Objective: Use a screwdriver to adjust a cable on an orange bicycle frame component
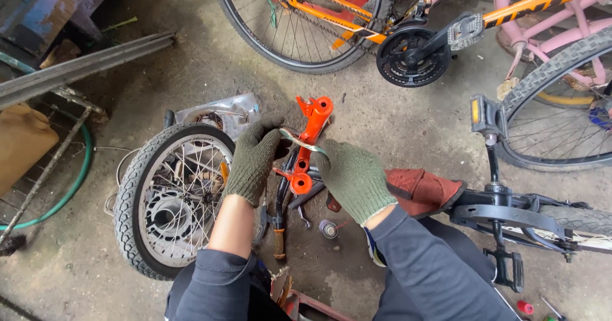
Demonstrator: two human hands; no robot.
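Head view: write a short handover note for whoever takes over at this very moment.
Left hand, gloved, grips one end of a metal wrench; right hand, gloved, holds its other end against the orange bike part.
The part stands over the concrete floor, beside a small wheel lying flat. More tools lie below the hands.
Done: wrench set on the part.
Left: cannot tell if the fastener is loose or tight.

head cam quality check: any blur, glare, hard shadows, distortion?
Head view: soft, even light, no hard shadows on the concrete floor; no real glare, just a faint sheen on the wrench; gloved left hand, right hand and orange bracket sharp; mild wide-angle bending at the edges.
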